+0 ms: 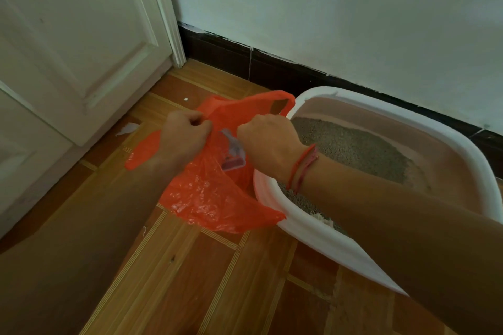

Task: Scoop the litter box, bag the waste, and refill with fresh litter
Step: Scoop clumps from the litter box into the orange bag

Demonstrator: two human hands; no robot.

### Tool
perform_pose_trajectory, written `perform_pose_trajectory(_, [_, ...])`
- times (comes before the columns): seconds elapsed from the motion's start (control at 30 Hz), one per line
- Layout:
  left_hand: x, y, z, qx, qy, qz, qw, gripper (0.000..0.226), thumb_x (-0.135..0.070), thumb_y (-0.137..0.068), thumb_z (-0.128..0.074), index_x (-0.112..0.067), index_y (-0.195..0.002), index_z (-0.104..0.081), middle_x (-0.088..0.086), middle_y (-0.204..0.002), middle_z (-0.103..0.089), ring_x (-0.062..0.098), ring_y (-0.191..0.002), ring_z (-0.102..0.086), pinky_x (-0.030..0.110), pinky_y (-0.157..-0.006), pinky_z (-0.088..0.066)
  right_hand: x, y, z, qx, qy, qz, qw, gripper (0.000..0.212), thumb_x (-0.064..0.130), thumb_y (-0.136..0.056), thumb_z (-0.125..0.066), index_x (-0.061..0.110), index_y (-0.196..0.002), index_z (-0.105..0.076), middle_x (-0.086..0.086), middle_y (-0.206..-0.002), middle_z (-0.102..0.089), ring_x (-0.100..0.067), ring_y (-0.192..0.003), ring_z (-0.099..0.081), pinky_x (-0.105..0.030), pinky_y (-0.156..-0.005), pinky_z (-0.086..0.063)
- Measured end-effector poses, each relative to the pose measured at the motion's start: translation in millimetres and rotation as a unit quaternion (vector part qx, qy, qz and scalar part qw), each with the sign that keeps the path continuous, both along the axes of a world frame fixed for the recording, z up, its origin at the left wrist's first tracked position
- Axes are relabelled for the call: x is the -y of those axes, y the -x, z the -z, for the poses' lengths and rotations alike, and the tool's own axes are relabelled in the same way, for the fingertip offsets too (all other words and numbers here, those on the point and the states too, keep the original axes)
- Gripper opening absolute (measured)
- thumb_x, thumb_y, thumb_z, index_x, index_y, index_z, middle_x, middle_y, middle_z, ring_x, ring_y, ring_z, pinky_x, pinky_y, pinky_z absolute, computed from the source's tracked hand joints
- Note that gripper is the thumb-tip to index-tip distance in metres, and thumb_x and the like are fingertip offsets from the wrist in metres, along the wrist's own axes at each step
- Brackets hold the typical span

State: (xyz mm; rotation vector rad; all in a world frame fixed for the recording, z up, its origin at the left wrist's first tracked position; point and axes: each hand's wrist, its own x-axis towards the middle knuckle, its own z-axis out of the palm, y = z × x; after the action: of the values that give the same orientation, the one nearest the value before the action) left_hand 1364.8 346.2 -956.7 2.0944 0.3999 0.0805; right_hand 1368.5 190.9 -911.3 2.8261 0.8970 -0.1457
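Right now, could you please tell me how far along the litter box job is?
Done: unclear; no waste shows in the orange bag. In hand: the left hand and right hand grip the bag's top beside the litter box. Left: the grey litter leaves part of the box floor bare, so refilling appears not yet done.

- We see a wooden floor (217, 280).
- On it sits the white litter box (449, 128).
- An orange bag (206, 198) rests touching that box.
- A white scrap (127, 128) lies well apart.

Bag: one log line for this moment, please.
left hand: grips bag | right hand: grips bag | litter box: beside bag
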Motion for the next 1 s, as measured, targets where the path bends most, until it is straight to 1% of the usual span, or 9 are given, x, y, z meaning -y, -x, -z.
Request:
perform_pose_trajectory(0.07, [-1,0,0,0.000,0.005,0.001,1.000,0.019,-0.009,-0.090,-0.057,0.003,-0.083,-0.071,0.025,-0.083,-0.069,0.026,-0.063,-0.058,0.053,-0.063,-0.055,-2,1,2,0.011,0.006,-0.007,1.000,0.042,0.028,-0.092,-0.057,0.015,-0.061,-0.033,0.000,-0.060,-0.036,-0.020,-0.066,-0.048,-0.033,-0.063,-0.041])
perform_pose_trajectory(0.13, [-1,1,1,-0.004,0.004,0.004,1.000,0.019,-0.009,-0.090,-0.057,0.005,-0.085,-0.070,0.027,-0.085,-0.068,0.028,-0.065,-0.058,0.055,-0.065,-0.055,0,2,5,0.015,-0.001,0.001,1.000,0.039,0.023,-0.094,-0.056,0.014,-0.061,-0.036,0.000,-0.059,-0.037,-0.020,-0.065,-0.048,-0.032,-0.063,-0.041])
perform_pose_trajectory(0.27, [0,2,-1,-0.014,0.009,0.014,1.000,0.020,-0.009,-0.093,-0.057,0.004,-0.087,-0.070,0.025,-0.086,-0.070,0.025,-0.064,-0.059,0.052,-0.066,-0.056,10,4,2,-0.038,-0.031,0.031,0.998,0.014,0.023,-0.092,-0.058,0.013,-0.083,-0.057,-0.001,-0.065,-0.042,-0.023,-0.069,-0.054,-0.035,-0.064,-0.050])
perform_pose_trajectory(0.43, [2,5,-6,-0.015,0.007,0.015,1.000,0.019,-0.011,-0.095,-0.057,-0.002,-0.089,-0.072,0.020,-0.088,-0.072,0.041,-0.079,-0.068,0.055,-0.071,-0.058,38,2,0,-0.082,-0.076,0.096,0.989,0.014,0.023,-0.090,-0.051,0.012,-0.082,-0.053,0.000,-0.066,-0.047,-0.022,-0.068,-0.055,-0.033,-0.062,-0.047])
perform_pose_trajectory(0.57, [3,6,-6,-0.014,0.007,0.015,1.000,0.019,-0.011,-0.094,-0.057,-0.004,-0.088,-0.073,0.020,-0.085,-0.072,0.043,-0.081,-0.068,0.058,-0.070,-0.057,64,1,8,-0.090,-0.111,0.133,0.981,0.018,0.028,-0.085,-0.051,0.013,-0.087,-0.060,-0.002,-0.073,-0.056,-0.022,-0.067,-0.057,-0.034,-0.063,-0.053])
perform_pose_trajectory(0.7, [6,5,-6,-0.015,0.006,0.015,1.000,0.019,-0.011,-0.094,-0.057,-0.009,-0.086,-0.074,0.015,-0.083,-0.074,0.038,-0.079,-0.070,0.054,-0.072,-0.059,98,8,6,-0.110,-0.150,0.159,0.970,0.026,0.037,-0.084,-0.049,0.020,-0.089,-0.068,0.003,-0.069,-0.062,-0.016,-0.057,-0.058,-0.034,-0.057,-0.055])
perform_pose_trajectory(0.77, [8,5,-4,-0.012,-0.005,0.020,1.000,0.019,-0.010,-0.093,-0.057,-0.008,-0.084,-0.074,0.017,-0.082,-0.073,0.038,-0.076,-0.070,0.053,-0.070,-0.059,115,14,3,-0.119,-0.160,0.166,0.966,0.023,0.037,-0.088,-0.052,0.023,-0.091,-0.069,0.006,-0.066,-0.063,-0.011,-0.052,-0.055,-0.030,-0.052,-0.050])
perform_pose_trajectory(0.9, [12,6,0,-0.004,-0.031,0.043,0.999,0.021,-0.005,-0.089,-0.057,0.000,-0.072,-0.069,0.027,-0.075,-0.067,0.028,-0.056,-0.056,0.040,-0.055,-0.050,148,28,-3,-0.116,-0.168,0.180,0.962,0.021,0.040,-0.089,-0.056,0.026,-0.097,-0.070,0.007,-0.066,-0.063,-0.009,-0.049,-0.051,-0.025,-0.048,-0.042])
perform_pose_trajectory(1.0, [16,8,4,-0.007,-0.054,0.062,0.997,0.020,-0.006,-0.088,-0.058,0.001,-0.073,-0.069,0.026,-0.074,-0.066,0.025,-0.055,-0.053,0.032,-0.054,-0.044,170,38,-7,-0.123,-0.151,0.197,0.961,0.021,0.038,-0.093,-0.054,0.026,-0.102,-0.069,0.006,-0.066,-0.063,-0.010,-0.048,-0.050,-0.022,-0.046,-0.040])
